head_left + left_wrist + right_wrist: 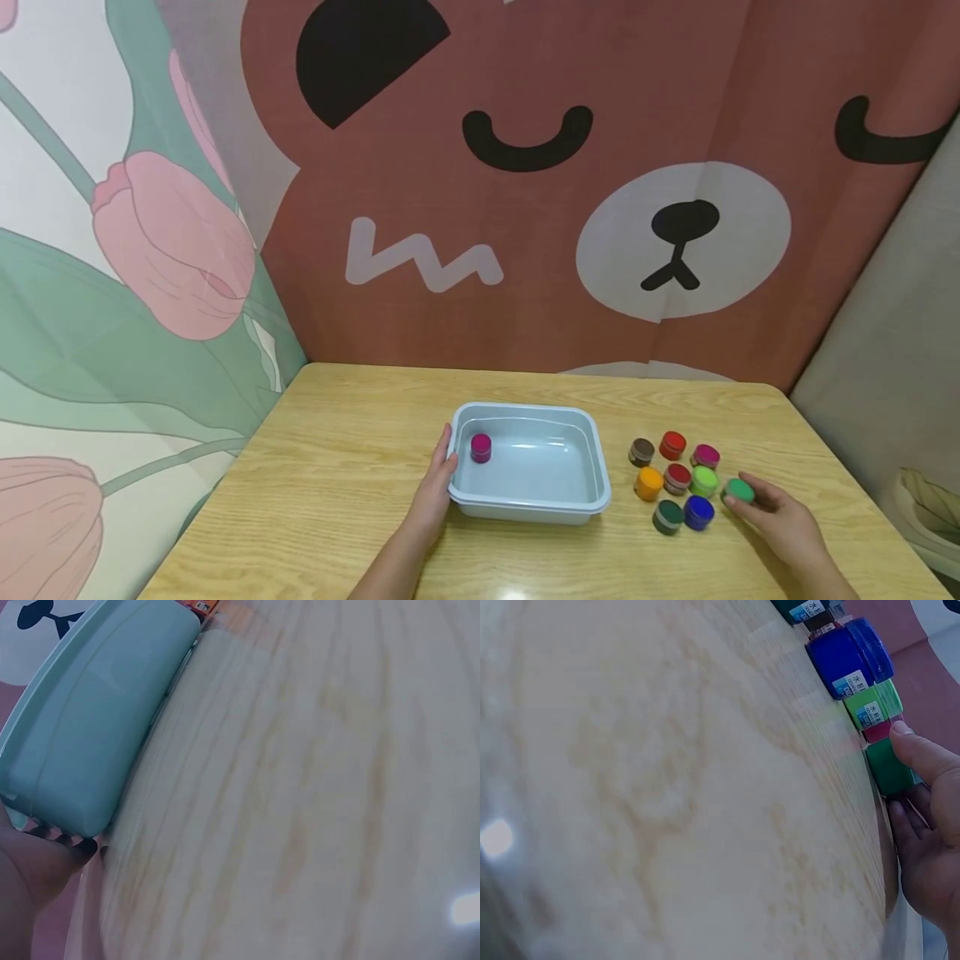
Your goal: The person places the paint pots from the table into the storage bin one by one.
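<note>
A light-blue plastic basin (528, 506) stands mid-table with one magenta paint jar (481, 448) inside at its left. My left hand (431, 493) grips the basin's left side, thumb at the rim; in the left wrist view the fingers (64, 851) lie against its end wall. Over on the right, my right hand (783, 521) pinches a green paint jar (739, 491) between thumb and fingers. The right wrist view shows that green jar (889, 766) low at the table, its lid side partly hidden by the thumb.
Left of the right hand is a cluster of several paint jars, among them blue (698, 512), dark green (667, 517), orange (648, 483), light green (703, 481), red (672, 445) and brown (641, 452). A bear-print curtain (525, 325) hangs behind the wooden table (360, 433).
</note>
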{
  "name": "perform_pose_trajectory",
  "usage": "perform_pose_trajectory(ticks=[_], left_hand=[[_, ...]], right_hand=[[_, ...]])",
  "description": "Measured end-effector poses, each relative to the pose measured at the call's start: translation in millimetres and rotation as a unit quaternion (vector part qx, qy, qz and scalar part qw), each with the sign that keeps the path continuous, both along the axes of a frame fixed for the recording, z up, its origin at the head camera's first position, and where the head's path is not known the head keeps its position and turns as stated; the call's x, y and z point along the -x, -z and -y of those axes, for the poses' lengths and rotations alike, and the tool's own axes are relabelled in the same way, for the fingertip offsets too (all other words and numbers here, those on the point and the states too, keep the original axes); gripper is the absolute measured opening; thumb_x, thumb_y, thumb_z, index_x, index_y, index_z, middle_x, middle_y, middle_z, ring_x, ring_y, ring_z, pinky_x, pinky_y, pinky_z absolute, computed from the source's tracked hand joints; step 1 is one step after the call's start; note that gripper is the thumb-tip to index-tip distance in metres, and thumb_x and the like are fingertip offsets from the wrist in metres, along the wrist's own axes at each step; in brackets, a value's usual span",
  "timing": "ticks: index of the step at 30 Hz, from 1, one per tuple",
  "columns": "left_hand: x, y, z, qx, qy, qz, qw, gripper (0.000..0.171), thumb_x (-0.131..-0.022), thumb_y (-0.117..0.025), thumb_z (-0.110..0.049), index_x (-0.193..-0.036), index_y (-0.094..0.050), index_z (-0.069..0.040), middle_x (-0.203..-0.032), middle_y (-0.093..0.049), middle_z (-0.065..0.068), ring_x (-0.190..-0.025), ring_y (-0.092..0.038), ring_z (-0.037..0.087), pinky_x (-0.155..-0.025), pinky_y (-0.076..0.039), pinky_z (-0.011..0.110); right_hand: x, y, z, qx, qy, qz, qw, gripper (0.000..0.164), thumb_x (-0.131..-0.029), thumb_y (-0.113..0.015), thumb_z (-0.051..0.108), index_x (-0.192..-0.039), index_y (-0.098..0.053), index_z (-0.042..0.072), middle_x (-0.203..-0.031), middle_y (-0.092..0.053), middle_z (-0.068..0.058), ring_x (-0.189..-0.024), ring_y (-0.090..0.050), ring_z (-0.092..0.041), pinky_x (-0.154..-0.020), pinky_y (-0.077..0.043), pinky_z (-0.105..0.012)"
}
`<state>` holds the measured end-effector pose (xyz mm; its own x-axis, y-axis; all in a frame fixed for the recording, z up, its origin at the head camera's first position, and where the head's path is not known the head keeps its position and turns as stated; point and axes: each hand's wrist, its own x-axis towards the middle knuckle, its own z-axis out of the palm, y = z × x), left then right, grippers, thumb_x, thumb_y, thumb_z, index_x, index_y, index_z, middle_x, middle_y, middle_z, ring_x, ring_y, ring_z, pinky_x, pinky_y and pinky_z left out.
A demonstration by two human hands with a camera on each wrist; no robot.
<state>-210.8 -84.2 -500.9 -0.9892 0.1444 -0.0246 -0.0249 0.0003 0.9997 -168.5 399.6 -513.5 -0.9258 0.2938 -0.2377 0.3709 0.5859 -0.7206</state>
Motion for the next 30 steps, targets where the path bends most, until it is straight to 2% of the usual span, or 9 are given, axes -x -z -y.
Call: perform_pose_trajectory(ticks=[9, 16, 18, 20, 23, 25, 27, 29, 30], left_hand=[[-0.3, 3.8, 0, -0.001, 0.0, 0.002, 1.0, 0.058, -0.106, -0.033, -0.027, -0.159, -0.012, -0.018, -0.166, -0.004, 0.012, -0.152, 0.003, 0.041, -0.118, 0.003, 0.067], [0.2, 4.5, 1, -0.009, 0.005, -0.001, 0.9999, 0.058, -0.106, -0.033, -0.026, -0.159, -0.012, -0.016, -0.166, -0.004, 0.013, -0.152, 0.003, 0.041, -0.118, 0.003, 0.066], [0.4, 4.5, 1, -0.009, 0.004, -0.001, 0.9999, 0.058, -0.106, -0.033, -0.026, -0.159, -0.012, -0.016, -0.166, -0.004, 0.013, -0.152, 0.003, 0.041, -0.119, 0.003, 0.066], [1.0, 4.9, 1, -0.01, 0.003, -0.001, 0.9999, 0.058, -0.106, -0.033, -0.026, -0.159, -0.012, -0.016, -0.166, -0.004, 0.012, -0.152, 0.003, 0.041, -0.119, 0.003, 0.065], [1.8, 5.1, 1, -0.008, 0.004, -0.003, 1.0, 0.058, -0.106, -0.033, -0.026, -0.159, -0.012, -0.015, -0.166, -0.004, 0.013, -0.151, 0.002, 0.041, -0.119, 0.003, 0.066], [2.0, 5.1, 1, -0.006, 0.005, -0.003, 1.0, 0.058, -0.106, -0.032, -0.026, -0.159, -0.011, -0.015, -0.166, -0.004, 0.012, -0.152, 0.002, 0.041, -0.119, 0.003, 0.066], [1.8, 4.9, 1, -0.003, 0.006, -0.004, 1.0, 0.058, -0.106, -0.032, -0.026, -0.159, -0.011, -0.015, -0.166, -0.004, 0.012, -0.151, 0.003, 0.041, -0.118, 0.003, 0.066], [1.5, 4.9, 1, -0.003, 0.005, -0.002, 1.0, 0.058, -0.106, -0.032, -0.026, -0.159, -0.011, -0.016, -0.166, -0.005, 0.011, -0.152, 0.002, 0.041, -0.119, 0.003, 0.066], [1.4, 4.7, 0, -0.002, 0.004, -0.001, 1.0, 0.058, -0.106, -0.033, -0.027, -0.159, -0.011, -0.016, -0.166, -0.005, 0.011, -0.152, 0.002, 0.041, -0.119, 0.003, 0.066]], right_hand=[[-2.9, -8.4, 4, 0.003, 0.001, -0.002, 1.0, 0.095, -0.09, -0.058, 0.061, -0.152, -0.025, -0.003, -0.154, -0.026, -0.033, -0.137, -0.034, -0.051, -0.104, -0.043, -0.056], [-1.5, -21.7, 5, 0.04, 0.015, -0.003, 0.999, 0.094, -0.09, -0.058, 0.061, -0.154, -0.022, 0.002, -0.157, -0.021, -0.03, -0.14, -0.03, -0.05, -0.107, -0.037, -0.061], [-1.3, -25.4, 6, 0.038, 0.015, -0.006, 0.999, 0.094, -0.09, -0.057, 0.062, -0.154, -0.022, 0.004, -0.157, -0.023, -0.03, -0.137, -0.035, -0.049, -0.103, -0.046, -0.052], [-0.6, -28.7, 7, 0.035, 0.018, -0.01, 0.999, 0.093, -0.089, -0.057, 0.062, -0.155, -0.023, 0.005, -0.156, -0.026, -0.029, -0.121, -0.056, -0.032, -0.093, -0.054, -0.035], [1.3, -34.7, 11, 0.032, 0.011, -0.018, 0.999, 0.092, -0.09, -0.057, 0.062, -0.156, -0.022, 0.007, -0.156, -0.028, -0.029, -0.119, -0.057, -0.025, -0.078, -0.053, -0.017], [3.2, -38.7, 16, 0.041, 0.009, -0.024, 0.999, 0.091, -0.091, -0.056, 0.061, -0.156, -0.021, 0.008, -0.156, -0.027, -0.029, -0.12, -0.056, -0.027, -0.086, -0.054, -0.023], [4.7, -42.6, 20, 0.054, 0.002, -0.027, 0.998, 0.091, -0.091, -0.055, 0.06, -0.157, -0.018, 0.009, -0.158, -0.023, -0.029, -0.137, -0.037, -0.043, -0.099, -0.051, -0.039], [6.2, -45.9, 26, 0.061, -0.003, -0.033, 0.998, 0.09, -0.092, -0.054, 0.06, -0.157, -0.018, 0.01, -0.158, -0.023, -0.028, -0.137, -0.035, -0.043, -0.106, -0.044, -0.053], [7.3, -47.4, 29, 0.063, -0.006, -0.036, 0.997, 0.089, -0.092, -0.054, 0.06, -0.157, -0.018, 0.01, -0.158, -0.024, -0.028, -0.133, -0.043, -0.037, -0.107, -0.042, -0.054]])
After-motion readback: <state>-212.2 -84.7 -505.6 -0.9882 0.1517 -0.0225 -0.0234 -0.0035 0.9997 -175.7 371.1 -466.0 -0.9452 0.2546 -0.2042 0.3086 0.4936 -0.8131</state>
